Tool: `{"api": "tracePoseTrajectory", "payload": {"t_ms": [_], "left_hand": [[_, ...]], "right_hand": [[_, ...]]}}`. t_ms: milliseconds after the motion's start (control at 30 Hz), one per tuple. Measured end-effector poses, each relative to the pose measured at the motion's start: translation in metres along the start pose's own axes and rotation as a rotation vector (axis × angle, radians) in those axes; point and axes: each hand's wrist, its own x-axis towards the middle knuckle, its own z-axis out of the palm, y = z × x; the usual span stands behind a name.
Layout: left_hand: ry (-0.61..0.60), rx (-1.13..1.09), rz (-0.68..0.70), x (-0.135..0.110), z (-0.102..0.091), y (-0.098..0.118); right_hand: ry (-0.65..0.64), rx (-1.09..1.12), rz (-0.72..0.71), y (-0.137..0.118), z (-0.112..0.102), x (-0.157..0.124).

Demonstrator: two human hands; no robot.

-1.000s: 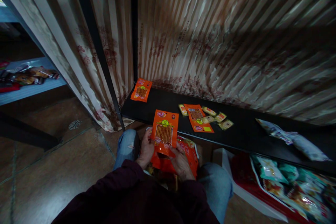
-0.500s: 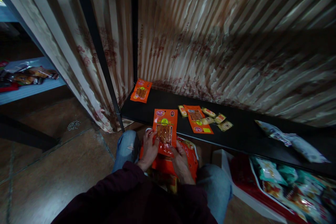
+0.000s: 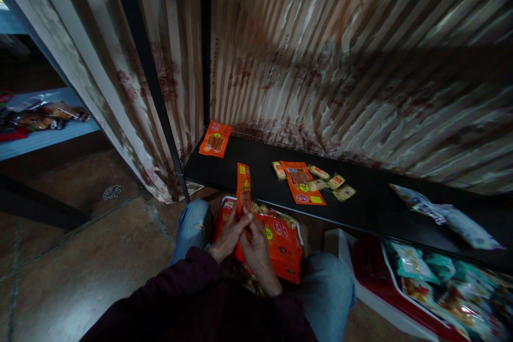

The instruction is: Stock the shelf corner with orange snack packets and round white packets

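An orange snack packet (image 3: pixel 243 184) stands turned nearly edge-on between my hands, its lower part hidden by my fingers. My left hand (image 3: pixel 229 232) is closed on its lower left side. On the other side my right hand (image 3: pixel 255 246) grips it too, the fingertips of both hands meeting. Below them, between my knees, more orange packets (image 3: pixel 282 248) lie in a white-rimmed container (image 3: pixel 300 232) with small yellow-wrapped pieces. Another orange packet (image 3: pixel 215 139) rests at the shelf's left end, and one more (image 3: pixel 301 183) lies among several small yellow packs (image 3: pixel 336 180).
The low black shelf (image 3: pixel 256 157) runs in front of my knees, with striped curtain (image 3: pixel 280 64) behind it. Blue-and-white packets (image 3: pixel 444 214) lie at its right. Below stands a red bin (image 3: pixel 368 267) of snack bags. A black post (image 3: pixel 148 64) rises at left.
The packet in my hands has turned from facing me flat to nearly edge-on. My right hand has moved left, up against my left hand.
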Motion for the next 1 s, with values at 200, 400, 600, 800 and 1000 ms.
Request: {"api": "tracePoseTrajectory", "payload": {"t_ms": [200, 400, 600, 800, 1000], "left_hand": [[0.127, -0.382, -0.150, 0.009, -0.006, 0.002], [0.036, -0.551, -0.271, 0.017, -0.014, 0.003], [-0.039, -0.526, -0.394, 0.017, -0.022, -0.004], [-0.063, -0.526, -0.470, 0.019, -0.028, -0.007], [-0.073, -0.607, -0.464, 0.022, -0.031, -0.008]], "right_hand": [[-0.100, -0.338, -0.205, 0.007, -0.001, -0.003], [0.070, -0.396, -0.215, 0.013, -0.009, 0.006], [0.171, -0.322, -0.047, 0.018, -0.020, 0.019], [0.147, -0.092, 0.113, 0.024, -0.022, 0.024], [0.139, -0.166, 0.042, 0.031, -0.019, 0.026]]}}
